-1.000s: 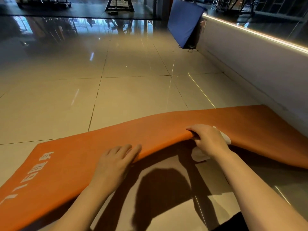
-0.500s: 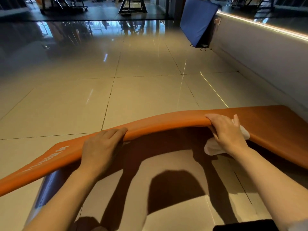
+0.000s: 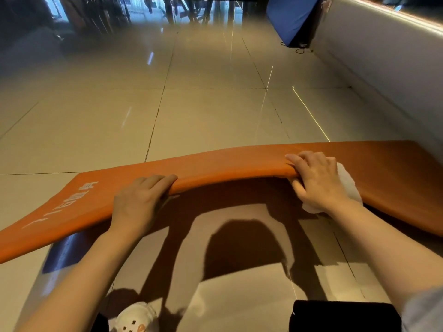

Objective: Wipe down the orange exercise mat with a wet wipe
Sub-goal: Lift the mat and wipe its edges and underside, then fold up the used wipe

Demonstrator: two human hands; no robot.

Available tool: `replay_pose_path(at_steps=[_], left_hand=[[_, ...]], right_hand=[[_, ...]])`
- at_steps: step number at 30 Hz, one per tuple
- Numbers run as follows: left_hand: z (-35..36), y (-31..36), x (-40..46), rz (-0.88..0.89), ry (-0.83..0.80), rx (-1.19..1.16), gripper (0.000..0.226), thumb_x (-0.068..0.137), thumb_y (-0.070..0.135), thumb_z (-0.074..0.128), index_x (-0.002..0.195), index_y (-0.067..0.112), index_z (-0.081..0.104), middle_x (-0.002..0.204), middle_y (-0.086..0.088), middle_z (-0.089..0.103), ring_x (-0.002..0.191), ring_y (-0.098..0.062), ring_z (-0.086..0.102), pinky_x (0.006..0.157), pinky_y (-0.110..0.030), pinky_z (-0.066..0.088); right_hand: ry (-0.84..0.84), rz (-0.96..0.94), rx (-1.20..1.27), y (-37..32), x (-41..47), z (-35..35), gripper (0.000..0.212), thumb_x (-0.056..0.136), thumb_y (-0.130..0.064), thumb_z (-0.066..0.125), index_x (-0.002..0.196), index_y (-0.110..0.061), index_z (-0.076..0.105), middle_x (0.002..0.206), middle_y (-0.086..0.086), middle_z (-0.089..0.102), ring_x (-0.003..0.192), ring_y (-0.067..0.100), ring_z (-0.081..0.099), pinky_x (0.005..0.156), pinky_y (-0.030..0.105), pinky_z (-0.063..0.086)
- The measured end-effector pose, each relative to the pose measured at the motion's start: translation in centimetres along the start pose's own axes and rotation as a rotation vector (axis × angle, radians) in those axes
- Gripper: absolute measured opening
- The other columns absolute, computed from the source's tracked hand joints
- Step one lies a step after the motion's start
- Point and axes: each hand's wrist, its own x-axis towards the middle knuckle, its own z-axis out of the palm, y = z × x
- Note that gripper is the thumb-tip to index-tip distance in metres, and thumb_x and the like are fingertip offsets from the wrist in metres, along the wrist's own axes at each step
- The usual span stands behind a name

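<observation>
Hands are both on the near edge of the thick orange foam exercise mat, which is lifted off the glossy beige tiled floor along that edge so you can see its shadowed underside. Left hand has its fingers curled over the top of the edge, clamped on the mat from the near side. Right hand grips the same edge further right, fingers hooked over the top and thumb underneath, with a crumpled white wet wipe bunched between the palm and the mat. White printed characters show on the mat's left part, which slopes down toward the floor. Further back, a blue padded mat leans against the low white wall on the right.
</observation>
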Motion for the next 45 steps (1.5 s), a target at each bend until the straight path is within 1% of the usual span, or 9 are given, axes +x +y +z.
replay_pose_path(at_steps=[4,8,16,18,24,28,32,38,45], left_hand=[[0.1,-0.1,-0.7,0.057,-0.008,-0.008,0.034,0.089,0.041,0.043,0.117,0.024,0.051,0.097,-0.01,0.072,0.073,-0.033,0.067,0.042,-0.035,0.049],[0.4,-0.2,-2.2,0.057,-0.056,-0.002,0.045,0.104,0.053,0.017,0.115,0.026,0.051,0.095,-0.006,0.072,0.073,-0.03,0.067,0.042,-0.028,0.043],[2.2,-1.8,-8.7,0.049,-0.215,-0.046,0.043,0.083,0.037,0.07,0.12,0.016,0.069,0.109,-0.005,0.071,0.089,-0.027,0.07,0.063,-0.034,0.055],[2.7,-3.9,-11.9,-0.049,-0.303,-0.049,0.081,0.059,0.016,0.093,0.131,0.018,0.057,0.116,-0.009,0.068,0.097,-0.031,0.067,0.074,-0.042,0.055],[3.0,-6.5,-16.4,-0.151,-0.328,0.046,0.091,0.04,-0.006,0.091,0.124,0.015,0.062,0.109,-0.013,0.07,0.091,-0.035,0.069,0.078,-0.049,0.053],[4.4,-6.6,-17.7,-0.236,-0.615,0.088,0.058,0.067,0.015,0.088,0.121,0.021,0.068,0.112,-0.006,0.071,0.095,-0.032,0.069,0.081,-0.044,0.051],[4.9,-3.4,-17.1,-0.183,-0.955,0.113,0.05,0.101,0.026,0.05,0.148,0.035,0.037,0.135,0.006,0.058,0.117,-0.02,0.059,0.087,-0.03,0.044],[1.7,4.8,-12.0,-0.201,-0.781,-0.27,0.045,0.101,0.042,0.05,0.145,0.034,0.044,0.137,0.009,0.057,0.12,-0.012,0.055,0.091,-0.028,0.044],[-5.4,14.7,-11.1,-0.42,-0.568,-1.182,0.061,0.084,0.041,0.075,0.133,0.048,0.04,0.14,0.017,0.047,0.126,-0.006,0.047,0.092,-0.016,0.044]], right_hand=[[-0.159,-0.171,-0.026,-3.9,0.1,-0.5,0.074,0.079,-0.031,0.07,0.146,-0.026,0.039,0.142,0.009,0.043,0.128,0.028,0.036,0.101,0.042,0.028],[-0.24,-0.395,-0.022,-10.1,0.4,-0.1,0.073,0.088,-0.041,0.064,0.15,-0.032,0.027,0.15,0.002,0.032,0.134,0.022,0.028,0.108,0.038,0.022],[-0.267,-0.611,0.017,-14.1,-0.2,3.8,0.048,0.09,-0.019,0.063,0.137,-0.021,0.051,0.125,0.004,0.058,0.109,0.025,0.05,0.085,0.037,0.036],[-0.258,-0.621,-0.002,-14.2,-0.2,4.1,0.048,0.089,-0.018,0.065,0.136,-0.022,0.054,0.122,0.002,0.06,0.106,0.024,0.052,0.081,0.036,0.036],[-0.268,-0.579,0.016,-14.3,-2.6,6.1,0.059,0.074,-0.018,0.08,0.129,-0.02,0.059,0.111,0.003,0.063,0.09,0.026,0.058,0.069,0.036,0.043],[-0.453,-0.561,-0.118,-15.6,-5.3,7.5,0.056,0.091,-0.028,0.063,0.143,-0.024,0.042,0.141,0.004,0.046,0.119,0.026,0.045,0.092,0.04,0.04],[-0.577,-0.442,-0.213,-15.8,-6.3,5.6,0.058,0.094,-0.032,0.058,0.147,-0.027,0.034,0.145,0.0,0.039,0.129,0.022,0.037,0.101,0.036,0.033],[-0.81,-0.344,-0.36,-15.8,-7.7,0.2,0.046,0.094,-0.028,0.06,0.137,-0.022,0.048,0.133,0.004,0.048,0.12,0.025,0.041,0.092,0.035,0.033],[-0.379,-0.161,0.322,-19.3,-11.0,-10.7,0.045,0.085,0.002,0.057,0.123,-0.023,0.06,0.119,-0.005,0.055,0.104,0.013,0.049,0.081,0.028,0.04]])
